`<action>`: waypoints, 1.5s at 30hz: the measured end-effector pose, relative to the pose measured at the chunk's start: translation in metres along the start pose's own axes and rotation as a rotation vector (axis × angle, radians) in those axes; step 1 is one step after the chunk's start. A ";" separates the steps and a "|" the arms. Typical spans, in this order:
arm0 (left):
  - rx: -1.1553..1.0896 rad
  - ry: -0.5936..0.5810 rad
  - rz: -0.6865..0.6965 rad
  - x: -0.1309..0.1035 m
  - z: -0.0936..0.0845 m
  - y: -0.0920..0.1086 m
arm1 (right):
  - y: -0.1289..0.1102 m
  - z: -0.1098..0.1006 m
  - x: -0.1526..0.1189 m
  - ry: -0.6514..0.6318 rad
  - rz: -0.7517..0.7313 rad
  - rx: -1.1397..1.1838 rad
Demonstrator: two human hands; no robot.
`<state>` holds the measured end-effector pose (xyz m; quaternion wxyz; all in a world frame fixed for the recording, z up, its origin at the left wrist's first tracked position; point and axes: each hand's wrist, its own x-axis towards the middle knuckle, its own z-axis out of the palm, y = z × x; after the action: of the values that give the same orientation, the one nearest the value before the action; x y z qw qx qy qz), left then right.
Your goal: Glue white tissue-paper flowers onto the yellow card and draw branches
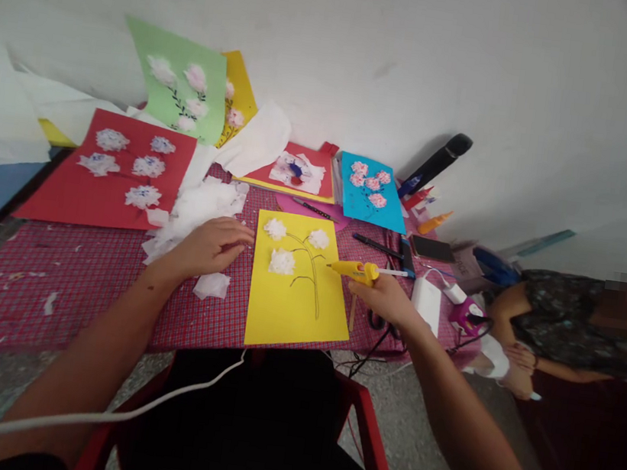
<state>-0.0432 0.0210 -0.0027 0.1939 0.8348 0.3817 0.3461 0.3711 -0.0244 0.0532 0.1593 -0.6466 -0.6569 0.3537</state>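
In my right hand (383,297) is a yellow hot glue gun (352,270), with a white glue stick (393,272) poking out of its back. Its nozzle points left, over the right part of a yellow sheet of paper (277,315). On that sheet is a drawn branching stem (314,274), and white tissue flowers (282,261) sit on several stem ends. My left hand (217,244) is open just left of the sheet, fingers loosely extended to the right. Beside it are a pile of white tissue pieces (202,205) and a loose tissue square (211,285).
Finished flower sheets in red (70,195), green (141,50) and blue (374,211) lie or lean near the wall. To the right are a black marker (378,246), a phone (432,249), a white adapter box (425,304) and cords. A seated person (562,322) is at far right.
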 end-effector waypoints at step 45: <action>0.305 -0.210 0.262 -0.005 0.017 0.006 | 0.011 0.004 0.010 -0.063 -0.018 -0.115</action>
<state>-0.0303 0.0124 -0.0134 0.0573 0.9284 0.2955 0.2178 0.3754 -0.0167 0.0399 0.1042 -0.6373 -0.6867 0.3339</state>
